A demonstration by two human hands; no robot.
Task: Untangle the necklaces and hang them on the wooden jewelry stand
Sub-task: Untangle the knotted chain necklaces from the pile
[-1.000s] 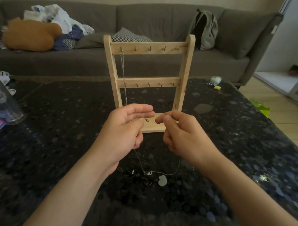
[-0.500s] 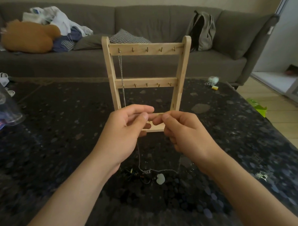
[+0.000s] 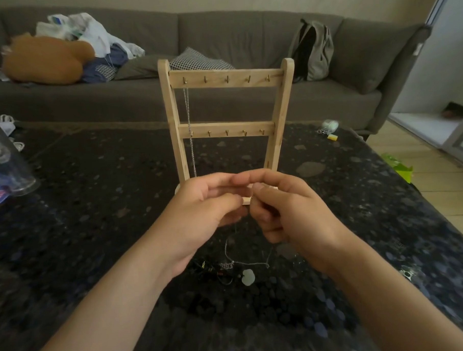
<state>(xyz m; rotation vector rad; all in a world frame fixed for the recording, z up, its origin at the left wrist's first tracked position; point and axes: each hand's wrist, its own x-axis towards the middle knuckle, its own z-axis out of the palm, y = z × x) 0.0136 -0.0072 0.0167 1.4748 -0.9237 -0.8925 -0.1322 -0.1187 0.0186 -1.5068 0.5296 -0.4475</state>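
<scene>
A wooden jewelry stand (image 3: pixel 227 130) with two hook rails stands upright mid-table. One silver chain (image 3: pixel 189 129) hangs from the leftmost top hook. In front of the stand's base, my left hand (image 3: pixel 208 205) and my right hand (image 3: pixel 282 207) meet fingertip to fingertip, each pinching an end of a thin silver necklace (image 3: pixel 229 251). Its loop droops down to the table between my wrists. A small tangle of other necklaces (image 3: pixel 220 271) with a pale round pendant (image 3: pixel 247 276) lies on the table below my hands.
The dark speckled table (image 3: pixel 94 208) carries a clear plastic container (image 3: pixel 4 164) at the left edge and small items (image 3: pixel 329 127) at the far right. A grey sofa (image 3: pixel 219 43) with clothes, a cushion and a backpack (image 3: pixel 312 49) runs behind.
My two hands have drawn closer until the fingertips touch. The drooping necklace loop has lifted slightly. The stand and hung chain are unmoved.
</scene>
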